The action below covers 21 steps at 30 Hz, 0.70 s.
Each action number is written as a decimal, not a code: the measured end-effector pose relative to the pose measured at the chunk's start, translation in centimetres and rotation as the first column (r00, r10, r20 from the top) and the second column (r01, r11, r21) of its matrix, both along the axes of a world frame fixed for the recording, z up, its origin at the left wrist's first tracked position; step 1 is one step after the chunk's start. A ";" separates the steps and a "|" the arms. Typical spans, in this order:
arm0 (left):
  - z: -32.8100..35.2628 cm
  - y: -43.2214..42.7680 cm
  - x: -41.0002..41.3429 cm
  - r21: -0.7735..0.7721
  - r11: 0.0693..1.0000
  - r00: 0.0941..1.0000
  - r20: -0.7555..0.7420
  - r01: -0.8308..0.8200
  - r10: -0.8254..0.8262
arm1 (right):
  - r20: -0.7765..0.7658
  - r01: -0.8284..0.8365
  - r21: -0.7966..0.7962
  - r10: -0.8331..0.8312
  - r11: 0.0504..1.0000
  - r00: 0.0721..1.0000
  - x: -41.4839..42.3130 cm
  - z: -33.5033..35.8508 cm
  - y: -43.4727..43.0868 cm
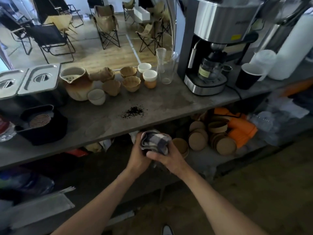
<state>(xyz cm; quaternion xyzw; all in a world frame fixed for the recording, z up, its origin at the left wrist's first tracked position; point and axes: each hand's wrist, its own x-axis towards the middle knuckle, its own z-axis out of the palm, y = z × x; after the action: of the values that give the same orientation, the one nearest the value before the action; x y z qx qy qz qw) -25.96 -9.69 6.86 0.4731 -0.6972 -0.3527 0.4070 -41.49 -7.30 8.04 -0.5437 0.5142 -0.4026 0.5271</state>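
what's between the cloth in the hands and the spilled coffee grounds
Head view: only bare counter and its front edge lie between the checked cloth and the grounds.

Head view, downward over counter (169, 102)

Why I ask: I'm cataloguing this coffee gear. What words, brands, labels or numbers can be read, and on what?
Nothing reads clearly.
Espresso machine: dark lettering on its steel front, too blurred to read.
Yellow sticker on that front: too small.
Pale label on the glass jar under the spout: blurred.
Red label on the bottle at the left edge: blurred.
Checked cloth: no writing.
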 end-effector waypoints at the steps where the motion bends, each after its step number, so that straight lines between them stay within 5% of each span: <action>1: 0.6 0.2 -0.7 -0.014 0.999 0.999 -0.021 0.030 -0.030 | 0.052 0.077 -0.006 -0.076 0.997 0.996 0.2 0.6 0.4; 4: 2.1 0.9 -2.5 0.043 0.991 0.992 -0.042 0.124 -0.122 | 0.066 0.343 -0.123 -0.337 0.931 0.939 -0.2 1.8 1.6; 9: 3.8 2.4 -3.1 0.226 0.899 0.926 -0.140 0.374 -0.350 | 0.116 0.492 -0.217 -0.478 0.843 0.871 -2.3 2.8 4.0; 12: 4.6 2.9 -3.8 0.239 0.853 0.885 -0.156 0.464 -0.438 | 0.279 0.563 -0.064 -0.527 0.824 0.803 -4.2 3.7 4.9; 16: 4.2 3.0 -4.7 0.233 0.883 0.914 -0.094 0.407 -0.396 | 0.368 0.415 0.288 -0.499 0.863 0.785 -7.0 5.1 5.8; 21: 3.3 1.8 -4.1 0.098 0.920 0.912 0.129 0.380 -0.390 | 0.366 0.656 0.349 -0.742 0.669 0.562 -13.1 7.3 4.9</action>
<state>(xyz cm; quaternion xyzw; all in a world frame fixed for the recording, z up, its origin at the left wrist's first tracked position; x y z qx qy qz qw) -30.05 -7.85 10.14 0.3653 -0.7917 -0.4148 0.2602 -54.58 -2.37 15.37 -0.1288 0.5729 -0.6534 0.4777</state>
